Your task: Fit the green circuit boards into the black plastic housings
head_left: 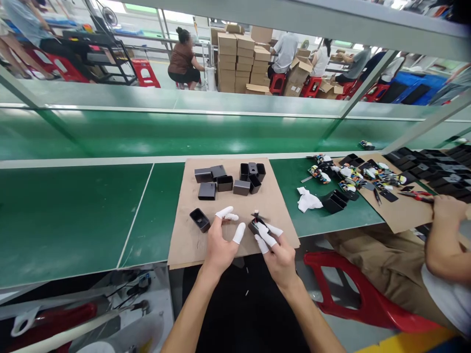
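White finger cots cover several fingertips of both hands. My left hand (223, 243) hovers over the near part of a cardboard sheet (191, 247), thumb and fingers spread, nothing between them. Just left of it a hollow dark casing (199, 220) lies tilted, its opening facing up. My right hand (276, 247) grips a small black casing (253, 226) near the sheet's right side. A thin dark piece and a small pale part stick out at its top; fingers hide the rest. Farther back on the sheet stand several grey-black casings (241, 187), some with open ends showing.
To the right lie a crumpled white cloth (308, 200), dark casings (334, 201) and a heap of wired circuit parts (348, 174). A co-worker's hand (447, 213) is by red-handled pliers (417, 195). A red stool (342, 289) stands below; a metal shelf beam (235, 14) crosses overhead.
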Demonstrator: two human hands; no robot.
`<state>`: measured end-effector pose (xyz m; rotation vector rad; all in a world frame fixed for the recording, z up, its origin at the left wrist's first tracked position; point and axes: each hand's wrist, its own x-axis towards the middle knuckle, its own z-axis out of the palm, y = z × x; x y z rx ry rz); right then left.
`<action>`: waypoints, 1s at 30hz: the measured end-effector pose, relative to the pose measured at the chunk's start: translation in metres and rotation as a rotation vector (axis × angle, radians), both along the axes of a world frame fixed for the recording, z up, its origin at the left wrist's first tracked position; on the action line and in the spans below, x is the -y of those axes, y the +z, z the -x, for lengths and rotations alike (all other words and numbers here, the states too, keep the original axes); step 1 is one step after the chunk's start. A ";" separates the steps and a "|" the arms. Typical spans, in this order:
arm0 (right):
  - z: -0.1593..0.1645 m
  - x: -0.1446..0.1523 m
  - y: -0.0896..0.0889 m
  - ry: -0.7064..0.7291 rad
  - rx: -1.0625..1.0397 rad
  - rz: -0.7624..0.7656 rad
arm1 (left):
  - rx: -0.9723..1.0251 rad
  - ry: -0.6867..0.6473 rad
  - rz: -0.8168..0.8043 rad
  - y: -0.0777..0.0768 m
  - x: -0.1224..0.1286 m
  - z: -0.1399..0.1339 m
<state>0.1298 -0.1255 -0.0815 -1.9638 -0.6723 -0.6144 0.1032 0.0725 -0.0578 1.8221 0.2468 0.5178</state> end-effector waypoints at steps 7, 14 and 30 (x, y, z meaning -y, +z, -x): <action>0.005 -0.019 0.039 -0.009 -0.786 -0.901 | 0.016 0.007 0.001 -0.001 0.000 -0.001; 0.001 -0.011 0.042 0.203 -0.944 -0.947 | 0.023 0.004 -0.009 -0.002 -0.001 -0.001; -0.004 0.004 0.024 -0.025 0.059 0.025 | -0.012 0.030 -0.014 0.005 -0.001 0.003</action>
